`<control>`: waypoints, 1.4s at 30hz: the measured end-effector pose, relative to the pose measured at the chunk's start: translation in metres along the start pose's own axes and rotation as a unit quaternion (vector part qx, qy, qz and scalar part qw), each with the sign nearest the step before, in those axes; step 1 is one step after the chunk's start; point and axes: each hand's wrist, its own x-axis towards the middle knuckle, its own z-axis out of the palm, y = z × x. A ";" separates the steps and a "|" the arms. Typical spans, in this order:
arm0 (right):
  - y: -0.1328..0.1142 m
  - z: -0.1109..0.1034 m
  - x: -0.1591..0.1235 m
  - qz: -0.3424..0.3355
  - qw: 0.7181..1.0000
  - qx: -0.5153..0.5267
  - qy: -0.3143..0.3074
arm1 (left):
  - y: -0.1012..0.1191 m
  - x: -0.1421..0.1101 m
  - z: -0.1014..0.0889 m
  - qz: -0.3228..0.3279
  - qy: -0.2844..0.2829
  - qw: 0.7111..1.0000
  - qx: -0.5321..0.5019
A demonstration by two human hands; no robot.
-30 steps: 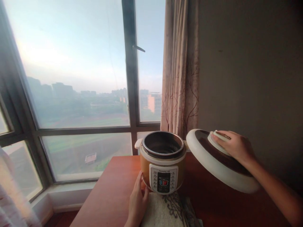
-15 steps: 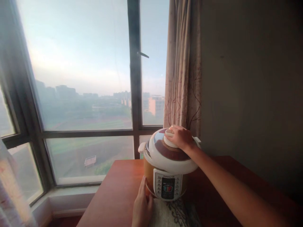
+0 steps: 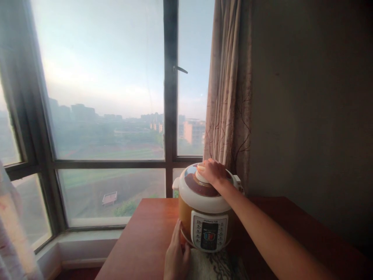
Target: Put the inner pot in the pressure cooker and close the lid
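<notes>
An orange and white electric pressure cooker point(image 3: 207, 217) stands on a reddish wooden table point(image 3: 145, 241), its control panel facing me. Its white and brown lid point(image 3: 198, 190) sits level on top of the pot. My right hand point(image 3: 213, 172) is closed over the lid's white knob. My left hand point(image 3: 176, 256) rests flat against the cooker's lower left side, fingers stretched upward.
A patterned cloth point(image 3: 214, 266) lies on the table in front of the cooker. A large window point(image 3: 105, 116) with a dark frame fills the left, a beige curtain point(image 3: 229, 89) hangs behind the cooker, and a dark wall point(image 3: 311, 109) stands to the right.
My right hand carried the lid from the right side onto the open pot and settled it flat. My left hand stayed against the cooker's side.
</notes>
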 end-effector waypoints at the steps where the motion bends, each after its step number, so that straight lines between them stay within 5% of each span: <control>1: 0.000 0.001 0.001 0.002 1.000 0.000 -0.003 | 0.000 0.000 0.000 0.000 0.001 1.000 -0.002; 14: 0.008 0.014 0.010 0.044 0.999 -0.001 -0.027 | -0.006 0.001 0.001 0.001 -0.001 1.000 -0.024; 42: 0.015 0.018 0.016 -0.027 0.998 0.018 -0.055 | -0.014 0.001 0.004 -0.003 -0.015 0.999 -0.049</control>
